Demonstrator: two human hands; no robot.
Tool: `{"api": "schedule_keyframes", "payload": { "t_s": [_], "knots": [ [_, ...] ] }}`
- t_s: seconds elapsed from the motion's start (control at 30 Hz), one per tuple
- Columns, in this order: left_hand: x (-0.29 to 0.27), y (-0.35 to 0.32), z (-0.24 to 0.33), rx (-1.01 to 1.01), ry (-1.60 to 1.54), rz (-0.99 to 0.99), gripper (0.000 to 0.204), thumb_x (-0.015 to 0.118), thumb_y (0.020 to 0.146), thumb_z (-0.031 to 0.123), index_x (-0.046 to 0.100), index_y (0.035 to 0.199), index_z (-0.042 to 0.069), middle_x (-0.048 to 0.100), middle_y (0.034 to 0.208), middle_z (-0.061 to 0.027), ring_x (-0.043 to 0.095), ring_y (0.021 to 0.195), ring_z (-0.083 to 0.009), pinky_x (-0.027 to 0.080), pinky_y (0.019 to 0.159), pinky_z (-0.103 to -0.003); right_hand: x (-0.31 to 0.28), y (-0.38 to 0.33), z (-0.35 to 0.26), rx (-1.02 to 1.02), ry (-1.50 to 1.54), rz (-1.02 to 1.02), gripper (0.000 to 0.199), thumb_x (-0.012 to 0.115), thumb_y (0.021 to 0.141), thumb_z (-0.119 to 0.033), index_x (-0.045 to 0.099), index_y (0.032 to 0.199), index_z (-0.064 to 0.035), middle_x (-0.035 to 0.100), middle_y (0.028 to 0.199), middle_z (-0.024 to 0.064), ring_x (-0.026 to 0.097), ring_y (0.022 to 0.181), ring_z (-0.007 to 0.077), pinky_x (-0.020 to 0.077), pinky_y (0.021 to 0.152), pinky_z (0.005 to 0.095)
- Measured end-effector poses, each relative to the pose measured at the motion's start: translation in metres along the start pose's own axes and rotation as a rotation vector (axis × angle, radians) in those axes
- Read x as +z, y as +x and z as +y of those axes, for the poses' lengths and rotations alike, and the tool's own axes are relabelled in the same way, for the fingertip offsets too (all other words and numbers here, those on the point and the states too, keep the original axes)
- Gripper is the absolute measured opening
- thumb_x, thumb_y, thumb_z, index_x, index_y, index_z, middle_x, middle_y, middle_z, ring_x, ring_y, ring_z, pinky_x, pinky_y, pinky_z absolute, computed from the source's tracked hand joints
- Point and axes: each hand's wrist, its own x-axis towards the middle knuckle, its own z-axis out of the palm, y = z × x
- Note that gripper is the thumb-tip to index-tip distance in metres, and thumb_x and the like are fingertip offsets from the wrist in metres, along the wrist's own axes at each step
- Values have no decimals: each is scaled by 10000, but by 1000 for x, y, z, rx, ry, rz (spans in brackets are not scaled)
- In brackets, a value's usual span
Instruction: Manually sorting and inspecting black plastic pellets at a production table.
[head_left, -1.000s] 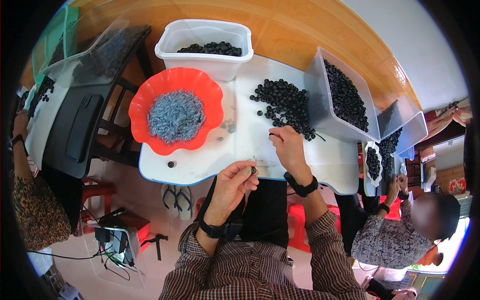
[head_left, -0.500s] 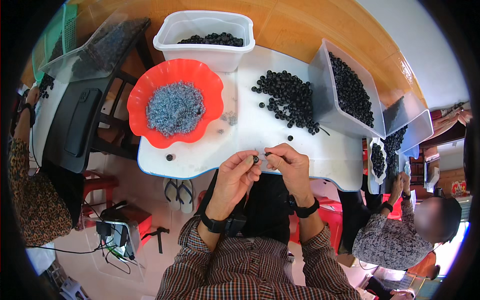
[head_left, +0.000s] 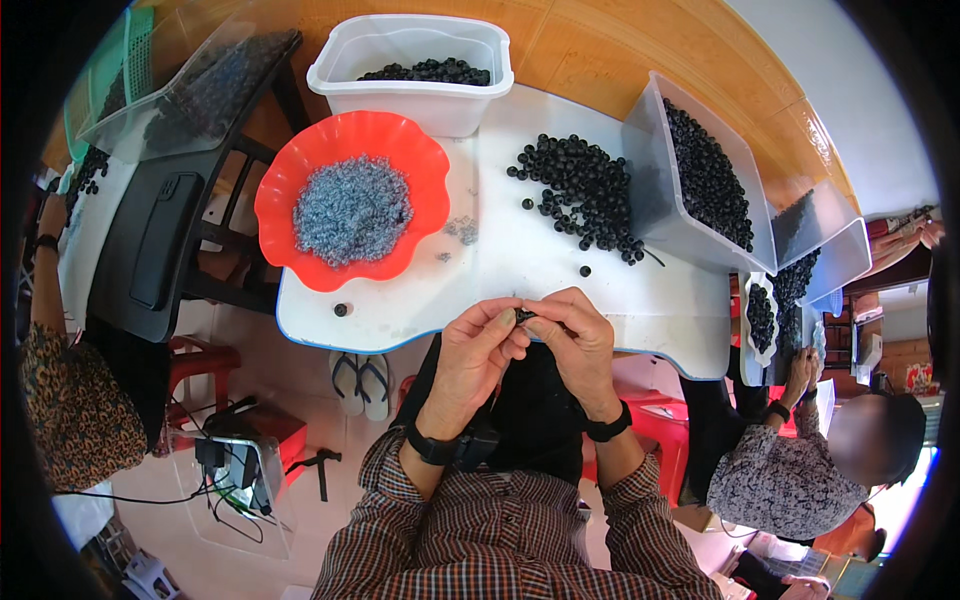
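Note:
My left hand (head_left: 474, 360) and my right hand (head_left: 578, 340) meet at the near edge of the white table (head_left: 520, 270), fingertips pinched together on one small black bead (head_left: 524, 315). A loose pile of black beads (head_left: 585, 195) lies on the table just beyond my right hand. Further left stands a red scalloped bowl (head_left: 290, 240) filled with small grey pieces (head_left: 352, 208). Both wrists wear dark bands.
A white tub of black beads (head_left: 400, 50) stands at the back, a clear bin of them (head_left: 700, 180) at the right. A stray bead (head_left: 341, 310) lies near the table's front left. Another person sits at the right (head_left: 790, 470), another at the left (head_left: 70, 400). Sandals (head_left: 362, 380) lie on the floor.
My right hand has come back from the bead pile to my left hand. Both hands now pinch the bead together at the table's near edge.

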Motion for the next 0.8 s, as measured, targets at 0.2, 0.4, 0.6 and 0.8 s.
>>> {"api": "schedule_keyframes", "payload": {
  "t_s": [0.2,0.4,0.6,0.8],
  "knots": [
    [-1,-1,-1,8,30,11,209,556,973,69,608,1143,-41,672,947,-108,658,776,-146,564,665,-251,0,-2,1,23,5,6,225,698,827,12,720,1047,-27,617,893,47,588,789,124,476,685,238],
    [0,0,-3,20,36,11,214,566,970,79,613,1142,-40,672,944,-103,657,773,-144,565,664,-247,0,-4,0,42,29,-1,238,692,830,18,718,1062,-30,613,917,49,586,823,128,475,712,238],
    [0,-1,-3,7,53,9,222,566,972,89,617,1138,-50,672,939,-99,655,772,-136,564,660,-236,0,-5,2,31,32,-12,242,681,834,34,714,1064,-33,607,922,48,585,831,128,478,719,241],
    [1,-1,-3,-5,51,17,229,557,977,88,610,1150,-53,668,949,-100,651,767,-138,565,659,-241,-2,-5,3,19,25,-27,222,671,834,47,703,1041,-28,606,921,52,589,829,138,482,715,249]
  ]
}}
